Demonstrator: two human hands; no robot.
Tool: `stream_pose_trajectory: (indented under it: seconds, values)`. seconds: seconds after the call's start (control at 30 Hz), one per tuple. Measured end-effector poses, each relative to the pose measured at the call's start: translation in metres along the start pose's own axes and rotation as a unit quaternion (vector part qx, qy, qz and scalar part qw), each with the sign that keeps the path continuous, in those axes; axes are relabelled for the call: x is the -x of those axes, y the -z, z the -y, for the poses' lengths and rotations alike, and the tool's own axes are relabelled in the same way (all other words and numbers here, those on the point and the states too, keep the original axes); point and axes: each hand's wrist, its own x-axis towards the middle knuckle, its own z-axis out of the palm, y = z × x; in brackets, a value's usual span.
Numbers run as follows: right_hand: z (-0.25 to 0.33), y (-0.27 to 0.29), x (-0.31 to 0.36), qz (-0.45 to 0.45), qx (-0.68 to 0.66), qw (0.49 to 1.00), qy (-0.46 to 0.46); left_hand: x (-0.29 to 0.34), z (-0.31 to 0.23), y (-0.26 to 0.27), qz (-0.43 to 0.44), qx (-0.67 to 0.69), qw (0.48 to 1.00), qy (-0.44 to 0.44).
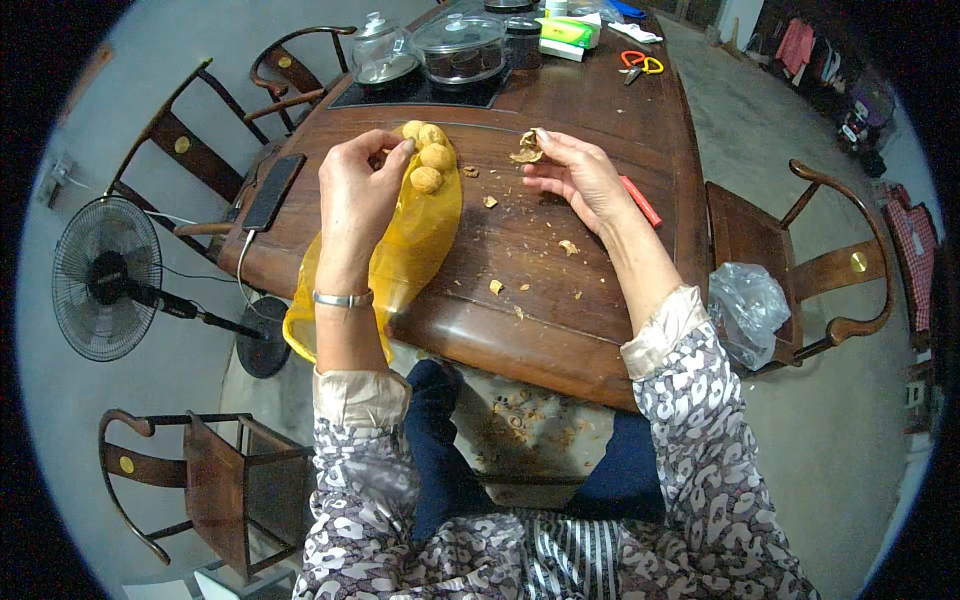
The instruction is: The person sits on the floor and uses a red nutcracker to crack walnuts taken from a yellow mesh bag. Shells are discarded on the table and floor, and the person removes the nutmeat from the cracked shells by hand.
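My left hand [357,190] is raised beside the walnuts, thumb and fingers closed in a pinch. Whatever sits between its fingertips, perhaps a small piece, is too small to make out. Several whole walnuts [427,180] lie at the far end of a yellow mesh bag [415,245], which stretches under my left forearm and hangs over the table's near edge. Between the thumb and fingers of my right hand [582,182] is a broken walnut shell [525,152], its hollow inside partly showing. Shell fragments [568,247] and crumbs are scattered over the wooden table [470,310] between my arms.
A red stick-like object [641,202] lies behind my right wrist. Farther back are scissors [640,64] with red and yellow handles, glass pots [458,50] and a green tissue pack [567,32]. A phone [273,192] charges at left. A plastic bag [746,312] sits on the right chair.
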Motion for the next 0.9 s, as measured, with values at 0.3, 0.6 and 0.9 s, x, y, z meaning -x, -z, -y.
stream_pose_trajectory:
  seconds: [0.3,0.6,0.9]
  values:
    - [-0.002,-0.001,-0.004,0.002,-0.01,1.0,-0.003,-0.004,0.014,-0.065,0.098,-0.174,0.975,-0.094]
    - [0.001,0.003,-0.003,0.048,-0.047,0.998,0.002,-0.001,0.029,-0.096,0.104,-0.233,0.962,-0.095]
    - [0.004,-0.004,0.001,0.076,-0.019,0.997,0.016,-0.002,0.042,-0.098,0.086,-0.25,0.962,-0.063]
